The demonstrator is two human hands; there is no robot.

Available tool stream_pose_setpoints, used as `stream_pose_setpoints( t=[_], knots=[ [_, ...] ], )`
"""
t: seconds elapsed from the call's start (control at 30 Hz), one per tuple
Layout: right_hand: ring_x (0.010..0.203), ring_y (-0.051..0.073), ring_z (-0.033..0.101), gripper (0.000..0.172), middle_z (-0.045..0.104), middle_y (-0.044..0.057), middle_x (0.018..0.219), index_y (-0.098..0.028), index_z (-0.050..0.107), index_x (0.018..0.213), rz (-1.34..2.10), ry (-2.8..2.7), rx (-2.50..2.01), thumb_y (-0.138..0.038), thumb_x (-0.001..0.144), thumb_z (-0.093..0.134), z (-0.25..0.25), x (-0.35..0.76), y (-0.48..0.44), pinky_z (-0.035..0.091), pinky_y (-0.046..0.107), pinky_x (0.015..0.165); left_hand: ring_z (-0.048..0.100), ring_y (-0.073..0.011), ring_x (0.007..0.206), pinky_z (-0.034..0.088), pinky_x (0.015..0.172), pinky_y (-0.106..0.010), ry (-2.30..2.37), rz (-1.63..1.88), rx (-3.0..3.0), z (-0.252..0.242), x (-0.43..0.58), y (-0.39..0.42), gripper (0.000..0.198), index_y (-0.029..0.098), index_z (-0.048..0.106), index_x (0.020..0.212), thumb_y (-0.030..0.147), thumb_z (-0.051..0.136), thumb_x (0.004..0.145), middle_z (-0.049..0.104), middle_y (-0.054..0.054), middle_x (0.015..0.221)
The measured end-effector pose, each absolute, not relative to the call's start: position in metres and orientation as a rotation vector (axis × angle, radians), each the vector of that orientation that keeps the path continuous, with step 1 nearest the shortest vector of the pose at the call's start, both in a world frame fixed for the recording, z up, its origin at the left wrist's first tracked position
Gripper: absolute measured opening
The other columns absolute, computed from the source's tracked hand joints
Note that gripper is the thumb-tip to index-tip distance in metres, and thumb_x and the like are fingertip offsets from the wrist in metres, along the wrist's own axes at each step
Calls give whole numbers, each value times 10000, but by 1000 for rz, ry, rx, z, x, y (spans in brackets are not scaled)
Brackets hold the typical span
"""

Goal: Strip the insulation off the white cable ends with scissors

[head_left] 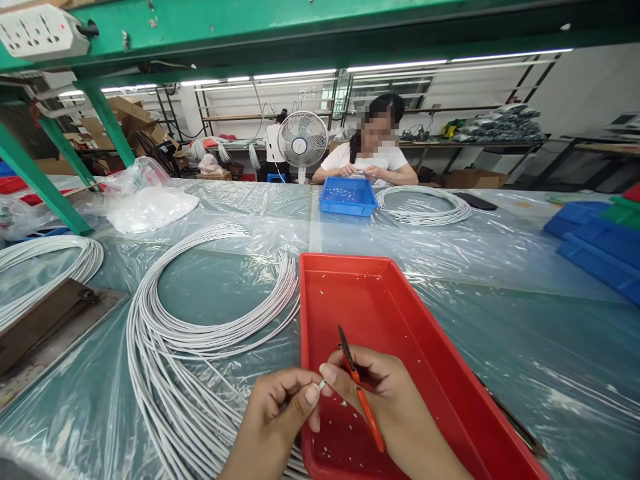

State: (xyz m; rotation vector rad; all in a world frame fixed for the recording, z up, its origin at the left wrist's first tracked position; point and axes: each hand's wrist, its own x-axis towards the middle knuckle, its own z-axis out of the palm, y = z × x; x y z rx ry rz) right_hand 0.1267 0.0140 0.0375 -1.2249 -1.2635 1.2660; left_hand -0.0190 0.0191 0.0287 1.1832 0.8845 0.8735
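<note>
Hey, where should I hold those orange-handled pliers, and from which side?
Grip the pliers by the orange handle, probably from the wearer's side: it slants back that way across the right hand, while the dark tip points away.

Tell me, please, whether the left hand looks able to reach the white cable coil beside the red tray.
Likely yes: the left hand is close to the white cable coil with nothing standing between, though its fingers, pinching a small white piece, may need freeing first.
</note>
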Motion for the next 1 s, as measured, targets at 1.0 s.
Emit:
stream_pose_setpoints(
  t=[1.0],
  knots=[
    [563,112,442,187,518,-30,576,-159,587,620,1007,-1315,-1357,-306,692,678,36,138,-1,374,203,537,643,-173,667,480,623,-226,1016,1450,1588,3,-8,-14,233,248,734,847,91,635,708,700,-58,749]
  ],
)
